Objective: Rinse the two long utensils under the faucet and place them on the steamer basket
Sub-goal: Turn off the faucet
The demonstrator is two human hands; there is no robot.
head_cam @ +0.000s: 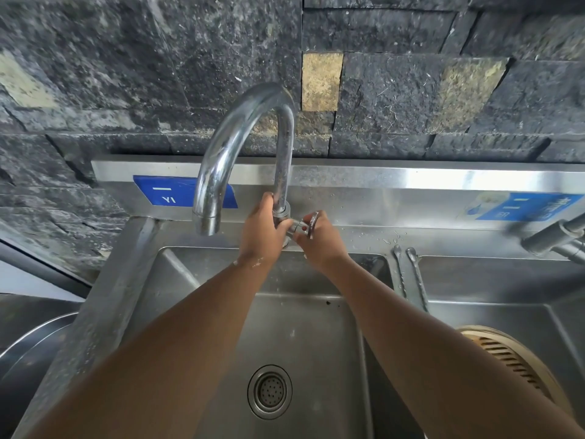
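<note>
Both hands meet mid-frame: left hand [261, 231] wraps the faucet [281, 172] base, right hand [318, 239] pinches its handle [308, 224], two utensils [408, 274] lying right.

two utensils [410, 274] on divider right of faucet [240, 147]

Two bare forearms reach in from the bottom edge, with no sleeves, watch or rings to see. The left hand [261, 231] has small pale specks at its wrist. The right hand [318, 240] looks wet.
</note>
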